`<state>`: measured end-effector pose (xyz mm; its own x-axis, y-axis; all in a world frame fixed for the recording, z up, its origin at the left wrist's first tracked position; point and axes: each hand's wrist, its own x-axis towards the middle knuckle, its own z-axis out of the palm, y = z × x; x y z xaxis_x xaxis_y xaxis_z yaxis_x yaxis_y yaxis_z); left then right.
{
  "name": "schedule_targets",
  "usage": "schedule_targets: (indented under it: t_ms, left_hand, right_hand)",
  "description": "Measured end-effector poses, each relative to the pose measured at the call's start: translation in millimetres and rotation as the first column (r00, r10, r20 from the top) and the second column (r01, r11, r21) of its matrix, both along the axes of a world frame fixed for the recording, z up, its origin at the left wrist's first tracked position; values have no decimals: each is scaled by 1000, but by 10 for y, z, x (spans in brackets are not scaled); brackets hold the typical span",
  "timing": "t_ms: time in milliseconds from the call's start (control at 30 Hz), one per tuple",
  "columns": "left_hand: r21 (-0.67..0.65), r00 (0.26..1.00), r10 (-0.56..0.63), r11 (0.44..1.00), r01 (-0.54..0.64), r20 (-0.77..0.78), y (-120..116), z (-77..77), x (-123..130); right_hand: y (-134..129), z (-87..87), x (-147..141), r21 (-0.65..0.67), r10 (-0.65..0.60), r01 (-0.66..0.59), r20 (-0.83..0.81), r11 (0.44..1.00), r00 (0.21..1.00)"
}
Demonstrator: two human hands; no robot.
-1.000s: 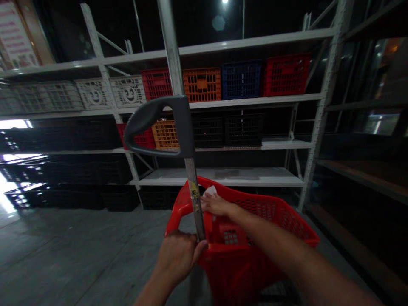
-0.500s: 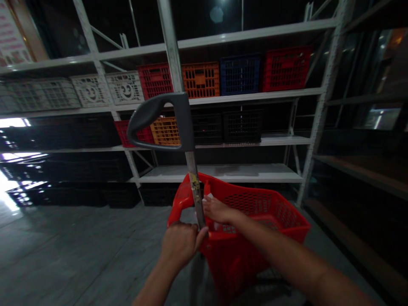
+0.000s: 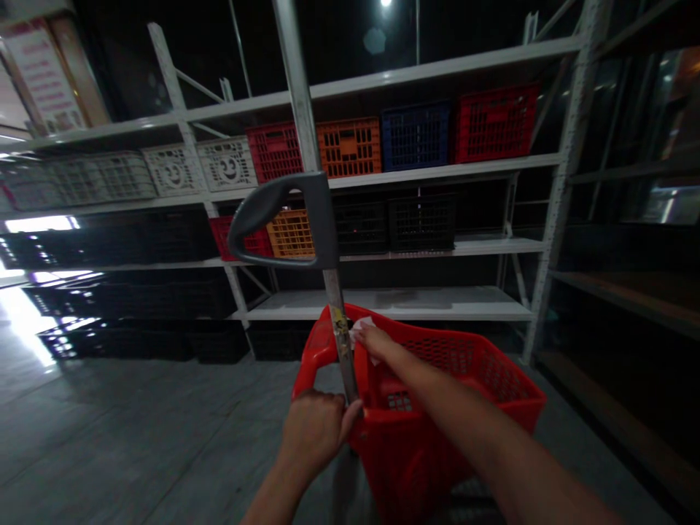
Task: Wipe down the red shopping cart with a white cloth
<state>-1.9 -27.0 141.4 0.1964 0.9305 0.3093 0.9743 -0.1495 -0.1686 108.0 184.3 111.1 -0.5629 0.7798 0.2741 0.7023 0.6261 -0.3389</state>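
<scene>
A red plastic rolling basket (image 3: 508, 364) with perforated walls stands tilted before me. From its near end a metal pole (image 3: 298, 87) rises, fitted with a grey loop handle (image 3: 327, 219). My left hand (image 3: 317, 426) is closed around the basket's red handle bar, its thumb by the foot of the pole. On the far side of the pole, my right hand (image 3: 376, 341) presses a pale crumpled cloth (image 3: 363, 323) against the basket's red rim. Some of the cloth is hidden behind the pole and the fingers.
A grey metal shelving rack (image 3: 442, 306) spans the background. It carries red, orange, white, blue and black crates, including an orange crate (image 3: 348, 147) and a blue crate (image 3: 415, 136). Another rack (image 3: 617, 288) stands close on the right. Grey floor (image 3: 136, 437) lies at left.
My right hand has slid the cloth upward and away along the basket's rim, and more of the cloth shows. The left hand keeps its hold. The whole view has shifted slightly.
</scene>
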Motion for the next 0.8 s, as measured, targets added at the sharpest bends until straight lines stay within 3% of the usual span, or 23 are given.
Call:
schedule_targets:
  t_ms: [200, 333, 433, 533, 600, 700, 800]
  left_hand:
    - [19, 1000, -10, 1000, 10, -22, 46, -18, -86]
    - [24, 999, -15, 1000, 16, -41, 60, -29, -128]
    - [20, 999, -22, 1000, 23, -49, 92, -16, -148]
    - [16, 999, -22, 1000, 22, -44, 146, 4, -157]
    - [28, 999, -2, 1000, 3, -41, 190, 11, -162]
    - [58, 999, 21, 998, -19, -38, 254, 9, -179]
    - [68, 999, 8, 998, -6, -34, 298, 5, -208]
  right_hand:
    - [-491, -139, 209, 0, 257, -257, -40, 966, 965]
    - [-950, -118, 547, -55, 494, -508, -163, 860, 854]
    - [-1165, -94, 771, -177, 515, -584, -321, 792, 795]
    - [-1304, -104, 777, -245, 262, -448, -542, 860, 799]
    - [-1410, -134, 622, -179, 130, -308, -634, 934, 762]
    - [-1584, -238, 270, 37, 93, -88, -568, 995, 818]
    - [-1672, -434, 75, 287, 18, 102, -388, 953, 921]
